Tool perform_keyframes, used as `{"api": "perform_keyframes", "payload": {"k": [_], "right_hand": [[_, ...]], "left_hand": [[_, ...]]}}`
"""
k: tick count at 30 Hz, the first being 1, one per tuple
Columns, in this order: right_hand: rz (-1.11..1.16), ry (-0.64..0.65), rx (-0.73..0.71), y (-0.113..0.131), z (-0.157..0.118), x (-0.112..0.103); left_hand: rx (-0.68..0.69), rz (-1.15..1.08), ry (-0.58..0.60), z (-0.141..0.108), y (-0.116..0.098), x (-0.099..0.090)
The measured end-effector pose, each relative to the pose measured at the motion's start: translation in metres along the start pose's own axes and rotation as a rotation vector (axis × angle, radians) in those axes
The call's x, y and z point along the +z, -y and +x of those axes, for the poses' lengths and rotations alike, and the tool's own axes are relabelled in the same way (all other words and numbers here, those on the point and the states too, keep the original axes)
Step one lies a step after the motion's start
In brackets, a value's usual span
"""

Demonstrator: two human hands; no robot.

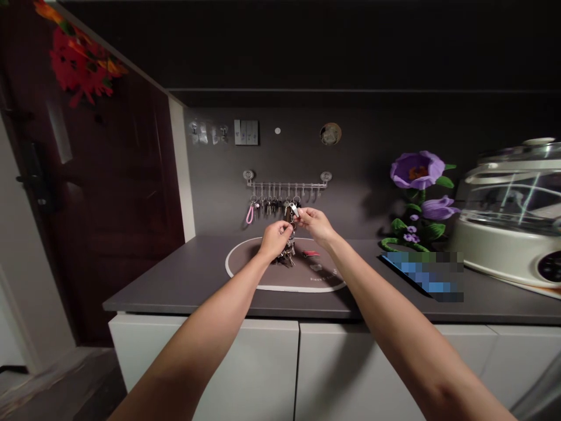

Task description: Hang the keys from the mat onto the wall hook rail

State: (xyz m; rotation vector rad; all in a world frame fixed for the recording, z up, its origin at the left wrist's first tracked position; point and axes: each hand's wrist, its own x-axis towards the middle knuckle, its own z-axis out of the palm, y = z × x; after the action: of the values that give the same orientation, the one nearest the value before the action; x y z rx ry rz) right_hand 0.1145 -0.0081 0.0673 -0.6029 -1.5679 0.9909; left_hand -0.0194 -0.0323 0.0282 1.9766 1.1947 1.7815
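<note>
Live at mid-frame: both arms stretched out over the dark counter [175, 286], hands up and almost touching, right at the keys. Left hand [275, 240] curled and clenched around the top of a key bunch [284, 255], fingers wrapped, ring itself hidden, metal dangling below the palm, just above the mat [239, 266]. Right hand [313, 226] out of the release, thumb and forefinger pinching a silver key [293, 210], a small piece, hard to tell exactly at this size, raised above the bunch. Hands and keys just in front of the hook rail [287, 185] on the wall, with hanging keys [272, 206] in a row on its hooks and a pink loop [249, 214] at the left end. Whether the silver key is touching a hook: impossible to tell from here. On the mat, right of the bunch, a small red object [310, 253], lying apart. Off to the right, purple flowers [417, 169] beside a pixelated patch [421, 276], and a white cooker [508, 225] at the frame's right edge. Upper left, red flowers [79, 64] against a dark door [109, 193].
</note>
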Motion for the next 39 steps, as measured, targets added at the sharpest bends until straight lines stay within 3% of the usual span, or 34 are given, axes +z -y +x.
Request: {"api": "perform_keyframes", "payload": {"k": [10,18,23,27,33,39], "right_hand": [[-0.021,-0.093,0.116,-0.006,-0.007,-0.024],[-0.154,0.054,0.252,-0.018,-0.028,-0.025],[-0.306,0.089,0.124,-0.019,-0.028,-0.014],[-0.24,0.042,-0.03,-0.013,-0.027,-0.004],[-0.179,0.031,-0.064,-0.014,-0.026,0.007],[-0.136,-0.004,-0.059,-0.013,-0.02,0.004]], "left_hand": [[-0.077,-0.234,-0.016,0.005,0.004,-0.001],[-0.195,-0.414,-0.089,0.006,-0.001,-0.002],[-0.189,-0.438,-0.075,0.006,0.0,-0.001],[-0.176,-0.447,-0.056,0.006,0.001,-0.001],[-0.15,-0.438,-0.037,0.005,0.001,0.001],[-0.172,-0.483,-0.026,0.004,-0.001,0.002]]}}
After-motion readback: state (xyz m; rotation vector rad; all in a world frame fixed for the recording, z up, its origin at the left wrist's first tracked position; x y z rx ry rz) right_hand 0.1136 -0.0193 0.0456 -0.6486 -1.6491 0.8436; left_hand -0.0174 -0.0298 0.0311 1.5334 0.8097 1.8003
